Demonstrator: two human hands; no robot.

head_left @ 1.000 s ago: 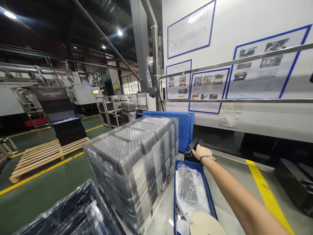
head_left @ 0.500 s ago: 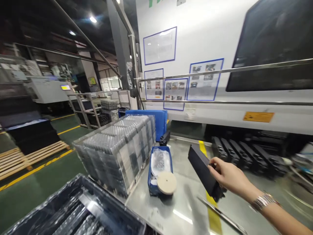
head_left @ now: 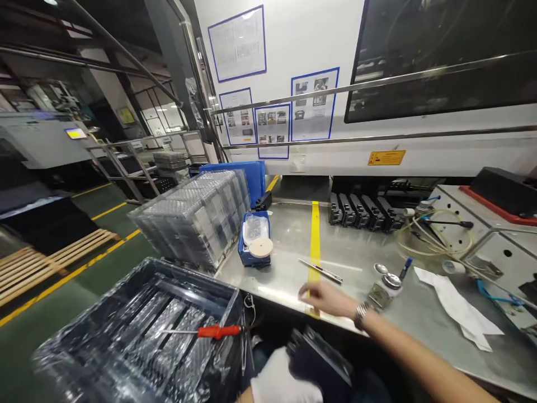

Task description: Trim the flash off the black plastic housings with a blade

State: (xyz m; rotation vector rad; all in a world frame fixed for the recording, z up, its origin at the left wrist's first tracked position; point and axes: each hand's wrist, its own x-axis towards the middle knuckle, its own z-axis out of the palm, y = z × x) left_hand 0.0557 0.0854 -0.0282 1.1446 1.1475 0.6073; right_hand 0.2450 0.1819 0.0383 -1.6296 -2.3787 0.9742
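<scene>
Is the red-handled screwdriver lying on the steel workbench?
No, the red-handled screwdriver lies across the dark crate of plastic-wrapped trays, off the steel workbench.

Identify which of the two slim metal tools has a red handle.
The screwdriver across the black crate; the other tool, on the steel bench, shows no red.

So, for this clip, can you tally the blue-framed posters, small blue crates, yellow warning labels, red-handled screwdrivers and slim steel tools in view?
Blue-framed wall posters: 4
Small blue crate: 1
Yellow warning label: 1
Red-handled screwdriver: 1
Slim steel tool: 1
Total: 8
</scene>
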